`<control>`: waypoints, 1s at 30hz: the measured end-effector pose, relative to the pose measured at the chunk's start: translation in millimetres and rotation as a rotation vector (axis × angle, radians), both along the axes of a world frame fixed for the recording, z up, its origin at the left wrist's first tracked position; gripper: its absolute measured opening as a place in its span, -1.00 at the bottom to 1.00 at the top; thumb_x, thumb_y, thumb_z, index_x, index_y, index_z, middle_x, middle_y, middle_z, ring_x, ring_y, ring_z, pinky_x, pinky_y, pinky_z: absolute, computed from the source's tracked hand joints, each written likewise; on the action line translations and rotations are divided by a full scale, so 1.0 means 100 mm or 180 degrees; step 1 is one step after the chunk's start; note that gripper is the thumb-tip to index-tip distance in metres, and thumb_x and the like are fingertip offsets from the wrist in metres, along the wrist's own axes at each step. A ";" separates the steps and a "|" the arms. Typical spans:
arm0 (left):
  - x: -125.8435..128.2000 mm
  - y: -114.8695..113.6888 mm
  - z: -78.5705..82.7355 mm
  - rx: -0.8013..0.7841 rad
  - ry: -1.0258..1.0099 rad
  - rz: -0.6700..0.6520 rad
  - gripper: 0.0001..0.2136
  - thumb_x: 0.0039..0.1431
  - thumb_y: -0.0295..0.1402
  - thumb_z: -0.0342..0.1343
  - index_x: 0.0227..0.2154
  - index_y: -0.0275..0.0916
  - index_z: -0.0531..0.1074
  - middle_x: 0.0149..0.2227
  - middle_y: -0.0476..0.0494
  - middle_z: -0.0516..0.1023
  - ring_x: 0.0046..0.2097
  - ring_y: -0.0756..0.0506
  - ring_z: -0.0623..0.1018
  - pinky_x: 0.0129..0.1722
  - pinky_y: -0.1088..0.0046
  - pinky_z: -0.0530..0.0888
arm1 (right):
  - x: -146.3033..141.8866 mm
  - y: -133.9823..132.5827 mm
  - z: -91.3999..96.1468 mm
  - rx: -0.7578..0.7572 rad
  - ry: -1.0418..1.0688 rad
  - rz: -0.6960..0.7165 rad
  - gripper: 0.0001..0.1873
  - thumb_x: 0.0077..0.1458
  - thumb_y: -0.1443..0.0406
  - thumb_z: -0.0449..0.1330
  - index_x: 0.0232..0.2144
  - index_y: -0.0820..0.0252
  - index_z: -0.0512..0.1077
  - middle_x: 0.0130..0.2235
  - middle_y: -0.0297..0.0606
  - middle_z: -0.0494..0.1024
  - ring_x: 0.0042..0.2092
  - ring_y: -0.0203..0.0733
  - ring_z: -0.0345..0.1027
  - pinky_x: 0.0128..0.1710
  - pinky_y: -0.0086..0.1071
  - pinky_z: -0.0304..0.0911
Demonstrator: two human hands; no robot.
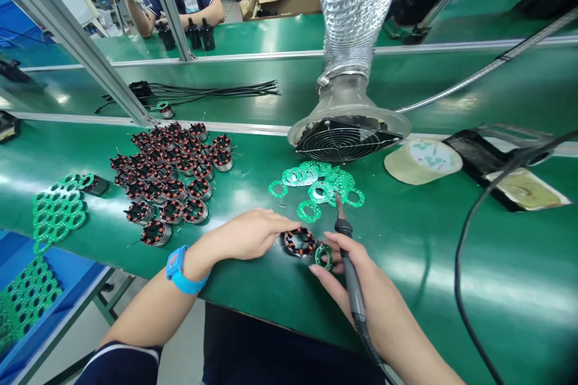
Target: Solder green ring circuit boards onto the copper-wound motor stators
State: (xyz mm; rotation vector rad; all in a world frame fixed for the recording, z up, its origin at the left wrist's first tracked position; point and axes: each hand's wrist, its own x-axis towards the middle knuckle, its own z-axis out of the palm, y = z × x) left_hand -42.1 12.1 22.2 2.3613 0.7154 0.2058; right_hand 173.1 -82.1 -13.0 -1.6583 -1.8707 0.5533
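My left hand point(248, 233), with a blue band at its wrist, grips the side of a wound motor stator point(300, 243) with copper coils near the table's front edge. In my right hand point(361, 271) is a soldering iron point(353, 277), its tip pointing away from me. The same hand's fingertips pinch a green ring-shaped circuit board point(323, 256) close beside the stator's right side. Just beyond lies a loose pile of green ring boards point(323, 180), with the iron's tip in front of it.
Many stators point(171, 168) stand grouped at left, near a green board panel point(58, 207). A fume duct with a fan grille point(341, 139) hangs above the table. Right are a tape roll point(419, 162), a soldering sponge tray point(526, 187) and a cable point(460, 264). People work across the bench.
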 end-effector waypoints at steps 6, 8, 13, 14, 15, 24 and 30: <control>-0.02 0.02 0.03 -0.0476 -0.0215 0.0029 -0.68 0.29 -0.39 -0.09 0.07 -0.25 0.34 0.08 -0.19 0.46 0.08 -0.11 0.46 0.10 0.30 0.37 | 0.01 0.21 0.10 0.0554 -0.0237 -0.0046 -0.58 0.16 0.09 0.08 0.02 0.12 0.26 -0.23 -0.14 0.52 -0.25 -0.03 0.42 -0.27 -0.18 0.36; 0.02 0.01 0.00 -0.0522 -0.0309 0.0260 -0.69 0.29 -0.36 -0.07 0.07 -0.24 0.32 0.04 -0.19 0.47 0.02 -0.10 0.49 0.04 0.32 0.41 | -0.03 0.29 0.14 0.0741 -0.0421 0.0096 -0.61 0.16 0.17 0.07 0.03 0.14 0.28 -0.29 -0.15 0.50 -0.28 -0.03 0.37 -0.29 -0.17 0.33; 0.17 -0.03 -0.11 -0.0185 -0.0331 0.0735 -0.68 0.19 -0.46 0.07 0.01 -0.30 0.32 -0.03 -0.23 0.47 0.01 -0.14 0.44 0.04 0.29 0.39 | -0.18 0.41 0.21 0.1055 -0.0788 0.0558 -0.63 0.18 0.30 0.03 0.04 0.23 0.29 -0.28 -0.08 0.47 -0.25 0.02 0.27 -0.25 -0.12 0.28; 0.19 -0.03 -0.13 -0.0145 -0.0302 0.0735 -0.72 0.18 -0.46 0.08 -0.03 -0.31 0.34 -0.07 -0.23 0.48 0.00 -0.16 0.44 0.04 0.28 0.39 | -0.21 0.42 0.22 0.1066 -0.0821 0.0609 -0.64 0.19 0.32 0.01 0.04 0.24 0.29 -0.28 -0.08 0.47 -0.25 0.01 0.26 -0.25 -0.13 0.28; 0.21 -0.03 -0.14 -0.0123 -0.0289 0.0764 -0.74 0.17 -0.46 0.10 -0.07 -0.31 0.36 -0.10 -0.22 0.48 -0.02 -0.16 0.44 0.02 0.27 0.39 | -0.23 0.43 0.23 0.1084 -0.0819 0.0639 -0.64 0.20 0.32 0.00 0.04 0.24 0.28 -0.29 -0.09 0.46 -0.27 -0.01 0.25 -0.26 -0.14 0.27; 0.21 -0.07 -0.11 -0.0064 -0.0804 0.0766 -0.66 0.12 -0.51 0.05 -0.01 -0.25 0.28 -0.03 -0.22 0.40 0.03 -0.14 0.38 0.07 0.24 0.37 | -0.19 0.31 -0.02 0.1101 -0.0256 0.0134 -0.54 0.19 0.19 0.09 0.12 0.14 0.19 -0.18 -0.10 0.48 -0.19 -0.03 0.35 -0.22 -0.13 0.33; 0.38 -0.13 -0.19 0.0426 -0.0571 0.0835 -0.66 0.18 -0.24 0.12 -0.04 -0.27 0.29 -0.07 -0.26 0.39 -0.01 -0.20 0.37 0.01 0.18 0.39 | -0.13 0.26 -0.12 0.0851 0.0319 0.0391 -0.46 0.22 0.40 -0.07 0.22 -0.03 0.05 0.11 -0.14 0.35 0.06 -0.10 0.30 0.00 -0.12 0.32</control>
